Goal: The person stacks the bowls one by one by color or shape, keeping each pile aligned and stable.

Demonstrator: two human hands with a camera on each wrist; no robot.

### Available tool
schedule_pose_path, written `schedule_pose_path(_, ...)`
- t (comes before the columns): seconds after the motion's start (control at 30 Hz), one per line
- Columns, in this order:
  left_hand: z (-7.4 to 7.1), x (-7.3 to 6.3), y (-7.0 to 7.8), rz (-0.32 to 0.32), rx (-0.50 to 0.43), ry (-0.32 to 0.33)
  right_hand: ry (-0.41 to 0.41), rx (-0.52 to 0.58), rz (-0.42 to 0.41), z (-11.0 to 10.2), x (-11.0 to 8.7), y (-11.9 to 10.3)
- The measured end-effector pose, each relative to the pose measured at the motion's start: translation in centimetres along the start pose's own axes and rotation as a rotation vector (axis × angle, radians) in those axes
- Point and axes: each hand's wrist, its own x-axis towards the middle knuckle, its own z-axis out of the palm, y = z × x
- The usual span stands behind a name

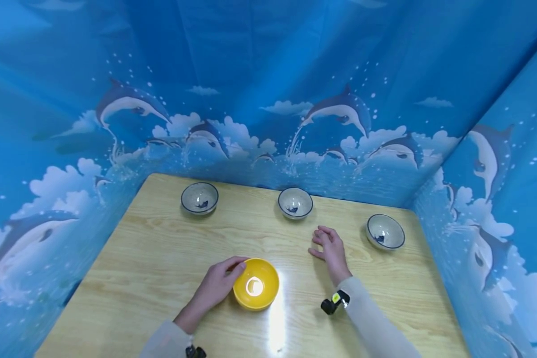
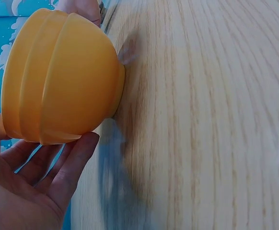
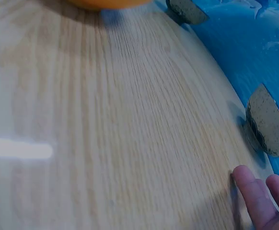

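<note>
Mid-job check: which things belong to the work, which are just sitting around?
Likely in the job:
yellow bowl, held by the left hand
middle grey bowl, perhaps; near the right hand

Apparently just standing by:
left grey bowl
right grey bowl

Near the back edge of our table (image 1: 138, 268) we see the left bowl (image 1: 199, 196), with the middle bowl (image 1: 295, 201) to its right. Farther right and a bit closer to us is the right bowl (image 1: 386, 231). The front bowl (image 1: 256, 278) is in front of all three; we can't tell if it touches the table. The left hand (image 1: 219, 283) is on its left side. The right hand (image 1: 333, 251) is in front of the gap between the middle bowl and the right bowl. A curtain (image 1: 250, 74) hangs behind the table and along both sides.
</note>
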Motion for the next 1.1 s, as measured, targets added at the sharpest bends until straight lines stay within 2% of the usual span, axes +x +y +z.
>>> schedule_pose_path(0.53,-0.1,0.0,0.0,0.002,0.000,-0.002,0.075,-0.001,-0.001,-0.4,2.4,-1.2)
schedule_pose_path(0.77,-0.1,0.1,-0.1,0.011,0.003,-0.001,0.073,-0.015,-0.009,-0.3,3.1,-1.7)
schedule_pose_path(1.1,-0.1,0.0,-0.1,-0.002,-0.006,-0.002,0.057,-0.023,0.022,0.0,4.0,-2.8)
